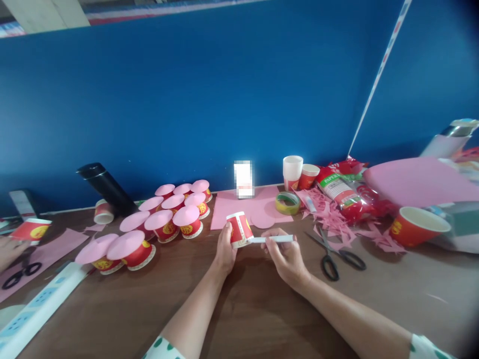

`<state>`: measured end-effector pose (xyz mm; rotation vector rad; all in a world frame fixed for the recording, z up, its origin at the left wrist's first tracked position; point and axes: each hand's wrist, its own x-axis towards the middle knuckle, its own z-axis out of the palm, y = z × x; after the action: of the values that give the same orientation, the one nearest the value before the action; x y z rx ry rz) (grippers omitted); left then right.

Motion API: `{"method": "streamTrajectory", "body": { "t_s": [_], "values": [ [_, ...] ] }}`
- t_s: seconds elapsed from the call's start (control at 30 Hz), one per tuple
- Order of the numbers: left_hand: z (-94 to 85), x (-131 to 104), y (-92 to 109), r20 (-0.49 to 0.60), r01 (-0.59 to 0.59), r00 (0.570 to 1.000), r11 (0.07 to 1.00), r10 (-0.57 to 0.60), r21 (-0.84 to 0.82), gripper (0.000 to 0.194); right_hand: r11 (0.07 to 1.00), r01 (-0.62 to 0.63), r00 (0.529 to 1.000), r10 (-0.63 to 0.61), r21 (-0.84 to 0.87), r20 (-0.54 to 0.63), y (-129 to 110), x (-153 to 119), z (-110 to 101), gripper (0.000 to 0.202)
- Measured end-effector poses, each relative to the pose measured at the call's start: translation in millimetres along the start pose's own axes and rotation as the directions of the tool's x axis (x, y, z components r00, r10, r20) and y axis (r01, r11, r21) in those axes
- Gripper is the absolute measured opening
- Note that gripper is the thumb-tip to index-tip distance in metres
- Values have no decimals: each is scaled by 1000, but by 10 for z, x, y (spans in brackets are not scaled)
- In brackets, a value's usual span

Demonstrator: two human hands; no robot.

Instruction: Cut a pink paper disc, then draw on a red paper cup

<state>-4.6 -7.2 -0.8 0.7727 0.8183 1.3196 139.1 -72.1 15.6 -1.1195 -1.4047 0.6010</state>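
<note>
My left hand (225,252) is closed around a red paper cup (239,229) with a white strip down its side. The cup is tilted, with its pale patterned band low. In my right hand (286,257), the fingers grip a slim white pen-like tool (279,239). Its tip meets or nearly meets the cup's lower edge; contact cannot be made out. Behind the cup lies pink paper (224,212) with a pink disc (263,217) on it. Black-handled scissors (331,254) rest to the right of my right hand.
Several upturned cups topped with pink discs (172,202) stand left. A black flask (108,187), a power strip (45,304) and another person's hand (11,252) are farther left. Tape (287,203), stacked cups (292,172), pink shreds (329,217) and a large red cup (417,227) lie right.
</note>
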Motion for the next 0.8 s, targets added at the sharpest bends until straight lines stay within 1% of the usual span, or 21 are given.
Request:
{"method": "streamTrajectory", "body": {
  "t_s": [0.07, 0.23, 0.37, 0.47, 0.57, 0.67, 0.73, 0.8],
  "values": [
    [-5, 6, -7, 4, -9, 1000, 1000, 9, -22, 38, 1000, -1, 1000, 1, -26, 12, 1, 3, -8, 18],
    [1, 16, -15, 2, -21, 1000, 998, 21, -51, 37, 998, 10, 998, -13, -54, -55, 6, 18, -26, 16],
    [-1, 13, -14, -11, -25, 1000, 999, 25, -28, 37, 998, 11, 1000, -12, -61, -14, -12, 10, -19, 17],
    [-15, 10, -19, 9, -29, 1000, 1000, 29, -7, 35, 1000, 5, 1000, -5, 2, 22, -13, -2, -6, 17],
    [-25, 14, -30, 22, -23, 999, 1000, 23, -12, 33, 999, 20, 1000, -20, 40, 6, 5, -3, 1, 17],
    [-25, 23, -41, -20, -17, 1000, 1000, 17, -17, 33, 999, 27, 999, -26, 20, -18, 21, 1, -1, 15],
    [-18, 24, -43, -37, -28, 999, 999, 27, -17, 32, 1000, 25, 1000, -25, 9, -12, 19, 1, -3, 15],
    [-7, 18, -39, -17, -49, 999, 999, 49, -5, 30, 1000, 30, 1000, -30, -1, 4, 10, -3, -4, 15]
  ]
}}
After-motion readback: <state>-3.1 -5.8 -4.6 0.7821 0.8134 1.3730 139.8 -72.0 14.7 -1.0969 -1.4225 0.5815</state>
